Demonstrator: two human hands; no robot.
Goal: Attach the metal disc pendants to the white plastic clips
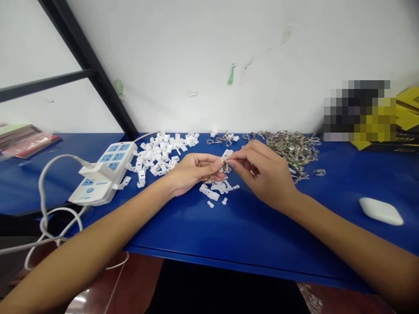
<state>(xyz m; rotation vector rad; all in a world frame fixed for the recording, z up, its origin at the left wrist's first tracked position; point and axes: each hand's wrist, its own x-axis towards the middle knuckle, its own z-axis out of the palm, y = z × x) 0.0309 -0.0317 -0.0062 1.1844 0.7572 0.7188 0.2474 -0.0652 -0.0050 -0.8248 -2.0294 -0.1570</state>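
Over the blue table, my left hand point(193, 172) is closed, pinching a small white plastic piece point(226, 154) between thumb and fingers. A small brownish metal part point(224, 166) shows at that piece. My right hand point(266, 172) has thumb and forefinger pressed together at the right side of the same piece; its fingertips partly hide what they grip. Small flat white plastic bits point(222, 187) lie on the table just below both hands. Left of them spreads a heap of white folded plastic pieces point(157, 152). Behind my right hand lies a pile of metal wire clips point(291, 148).
A white power strip point(113, 163) with a plugged-in adapter point(100, 174) and looping cable point(42, 187) sits at left. A white rounded case point(381, 211) lies at right. Yellow and black boxes point(407, 109) stand at back right, against the white wall point(203, 56).
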